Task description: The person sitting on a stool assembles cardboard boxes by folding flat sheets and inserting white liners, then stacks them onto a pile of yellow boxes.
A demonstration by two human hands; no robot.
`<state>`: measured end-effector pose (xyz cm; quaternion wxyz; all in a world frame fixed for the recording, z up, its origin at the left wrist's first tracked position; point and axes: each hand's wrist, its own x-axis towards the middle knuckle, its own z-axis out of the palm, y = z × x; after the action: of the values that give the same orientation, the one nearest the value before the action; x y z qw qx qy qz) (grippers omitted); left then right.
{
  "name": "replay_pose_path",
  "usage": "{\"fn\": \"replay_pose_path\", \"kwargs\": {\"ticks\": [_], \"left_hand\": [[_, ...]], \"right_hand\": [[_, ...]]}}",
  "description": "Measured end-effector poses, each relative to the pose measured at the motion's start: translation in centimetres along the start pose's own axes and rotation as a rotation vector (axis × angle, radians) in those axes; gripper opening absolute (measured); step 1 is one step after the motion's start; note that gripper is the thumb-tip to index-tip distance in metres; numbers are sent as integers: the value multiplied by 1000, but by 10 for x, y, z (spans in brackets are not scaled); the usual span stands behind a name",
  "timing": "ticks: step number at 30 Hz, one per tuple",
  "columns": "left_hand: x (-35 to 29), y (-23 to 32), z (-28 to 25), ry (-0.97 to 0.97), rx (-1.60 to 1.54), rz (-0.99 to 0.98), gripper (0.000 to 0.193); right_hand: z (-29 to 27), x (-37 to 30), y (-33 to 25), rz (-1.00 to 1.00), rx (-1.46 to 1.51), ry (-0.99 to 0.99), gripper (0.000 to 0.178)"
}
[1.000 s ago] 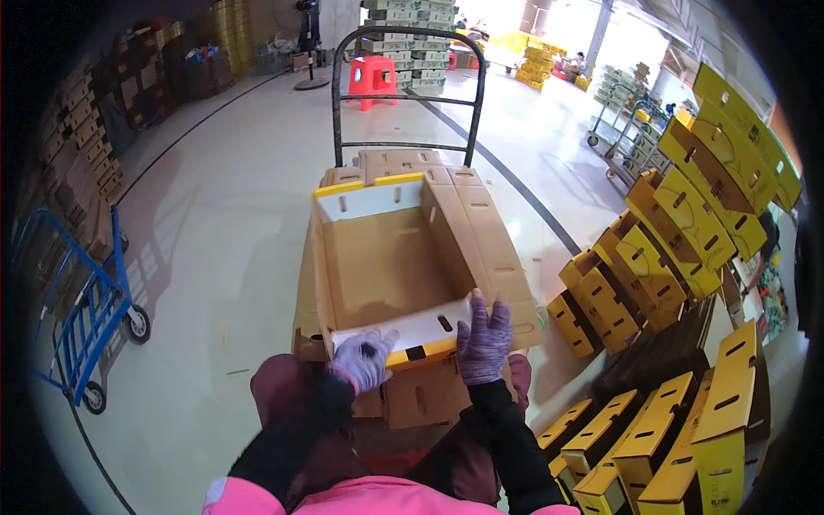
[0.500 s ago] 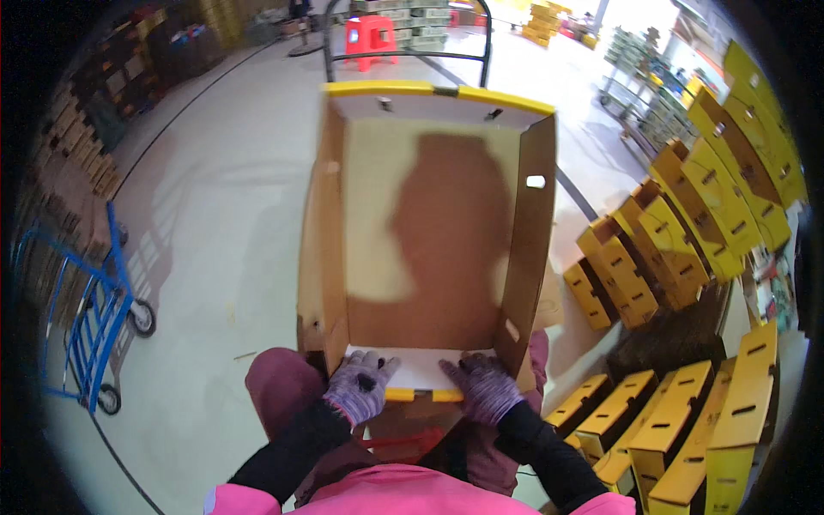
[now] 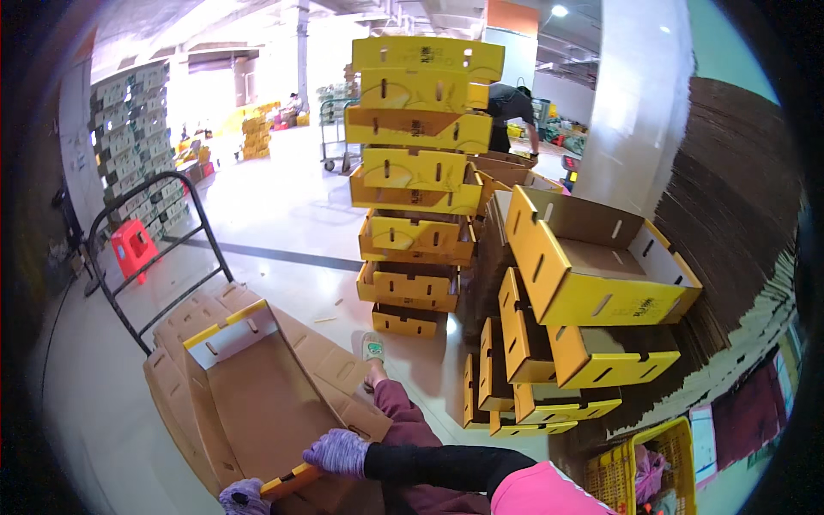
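Observation:
An open cardboard box (image 3: pixel 268 403) with brown inside walls and yellow-edged ends lies in front of me at the lower left. My right hand (image 3: pixel 337 452), in a grey-purple knit glove, is closed over the right part of its near end. At the left part of that same end, my left hand (image 3: pixel 245 496) in a matching glove grips the yellow edge, partly cut off by the rim of the picture. The box rests on a stack of flat brown cardboard sheets (image 3: pixel 339 356).
A dark metal cart handle (image 3: pixel 206 225) rises beyond the sheets, near a red stool (image 3: pixel 133 249). Tall stacks of yellow boxes (image 3: pixel 416 240) stand ahead, more boxes (image 3: pixel 601 296) at right. A yellow crate (image 3: pixel 678 463) is at lower right. Another person (image 3: pixel 512 107) bends behind the stacks.
My view has swung to the right and up, so the box now appears lower left and turned. Both hands remain at its near end. The stacked yellow boxes are now central.

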<state>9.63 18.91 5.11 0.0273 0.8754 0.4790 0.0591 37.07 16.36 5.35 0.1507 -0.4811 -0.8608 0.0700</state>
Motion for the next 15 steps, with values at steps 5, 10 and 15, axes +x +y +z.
{"fn": "replay_pose_path", "kwargs": {"ticks": [5, 10, 15], "left_hand": [[13, 40, -83, 213, -15, 247, 18], [57, 133, -161, 733, 47, 656, 17], [66, 275, -226, 819, -401, 992, 20]], "right_hand": [[-90, -47, -23, 31, -319, 144, 13], [-206, -138, -41, 277, -523, 741, 35], [-304, -245, -53, 343, -1056, 1416, 22]]}}
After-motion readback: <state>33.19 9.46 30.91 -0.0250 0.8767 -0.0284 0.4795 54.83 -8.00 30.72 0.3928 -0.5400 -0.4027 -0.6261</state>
